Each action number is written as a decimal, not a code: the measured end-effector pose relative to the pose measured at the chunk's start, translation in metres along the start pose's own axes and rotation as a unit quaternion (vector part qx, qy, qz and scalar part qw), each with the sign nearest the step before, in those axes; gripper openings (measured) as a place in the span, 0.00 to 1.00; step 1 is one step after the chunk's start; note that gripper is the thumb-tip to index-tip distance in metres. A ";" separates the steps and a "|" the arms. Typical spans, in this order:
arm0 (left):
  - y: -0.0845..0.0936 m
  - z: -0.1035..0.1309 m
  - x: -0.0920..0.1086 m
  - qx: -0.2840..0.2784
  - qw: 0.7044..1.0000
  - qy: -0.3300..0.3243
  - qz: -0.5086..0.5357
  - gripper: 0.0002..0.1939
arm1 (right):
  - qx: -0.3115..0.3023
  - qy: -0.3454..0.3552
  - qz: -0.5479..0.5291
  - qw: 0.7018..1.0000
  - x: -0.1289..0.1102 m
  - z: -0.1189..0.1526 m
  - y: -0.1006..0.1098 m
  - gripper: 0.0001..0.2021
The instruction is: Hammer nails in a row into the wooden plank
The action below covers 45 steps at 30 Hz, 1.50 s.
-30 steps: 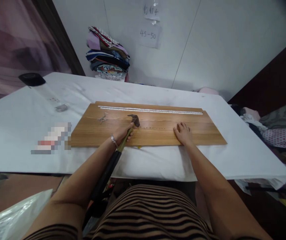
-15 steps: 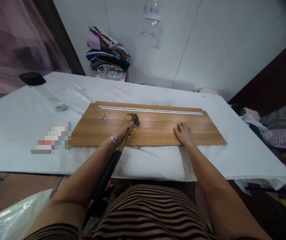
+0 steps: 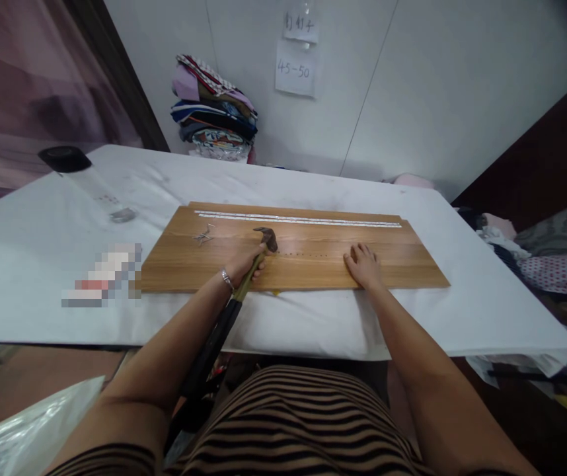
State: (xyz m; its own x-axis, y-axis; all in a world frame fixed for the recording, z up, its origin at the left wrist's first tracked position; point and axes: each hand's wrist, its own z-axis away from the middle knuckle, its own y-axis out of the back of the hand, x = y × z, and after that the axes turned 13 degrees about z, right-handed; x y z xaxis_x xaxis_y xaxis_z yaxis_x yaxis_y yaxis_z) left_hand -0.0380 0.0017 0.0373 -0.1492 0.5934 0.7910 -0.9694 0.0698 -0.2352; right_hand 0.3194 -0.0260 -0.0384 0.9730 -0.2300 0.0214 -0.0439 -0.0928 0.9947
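Note:
My left hand (image 3: 244,264) is wrapped round a claw hammer (image 3: 266,239) close to its metal head. The hammer's long handle, dark toward its end, slants back under my left forearm. Flat on the right part of a wooden board (image 3: 387,264) rests my right hand (image 3: 363,263), its fingers stretched out and holding nothing. A row of small dark nail heads or holes (image 3: 303,254) runs along the board between the hammer head and my right hand. Several loose nails (image 3: 204,235) lie in a small heap on the board's left part.
Two white measuring strips (image 3: 298,219) run along the board's far side. The board lies on a table with a white cloth (image 3: 482,311). On the left are a clear container with a black lid (image 3: 64,158) and a blurred-out item (image 3: 102,274). Folded clothes (image 3: 217,112) are stacked behind.
Hardly anything differs. The hammer head has shifted very slightly in my left hand's grip, and the view has moved a little. My right hand stays on the board.

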 end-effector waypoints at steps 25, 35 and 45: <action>0.000 0.002 0.002 -0.017 1.000 -0.012 -0.002 0.16 | -0.007 -0.003 -0.005 1.000 0.001 -0.001 -0.002 0.27; -0.001 0.002 0.002 -0.016 1.000 -0.008 -0.002 0.16 | 0.000 0.002 -0.010 1.000 0.001 -0.002 -0.003 0.27; 0.003 -0.003 -0.001 -0.026 0.999 0.000 0.022 0.16 | 0.004 0.002 -0.021 1.000 0.002 -0.002 -0.004 0.26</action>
State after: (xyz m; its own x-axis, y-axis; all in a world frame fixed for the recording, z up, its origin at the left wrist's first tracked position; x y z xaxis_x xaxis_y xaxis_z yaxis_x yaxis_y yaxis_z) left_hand -0.0404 0.0037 0.0339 -0.1913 0.5975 0.7787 -0.9503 0.0857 -0.2992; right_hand 0.3221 -0.0242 -0.0425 0.9747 -0.2225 -0.0204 -0.0042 -0.1092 0.9940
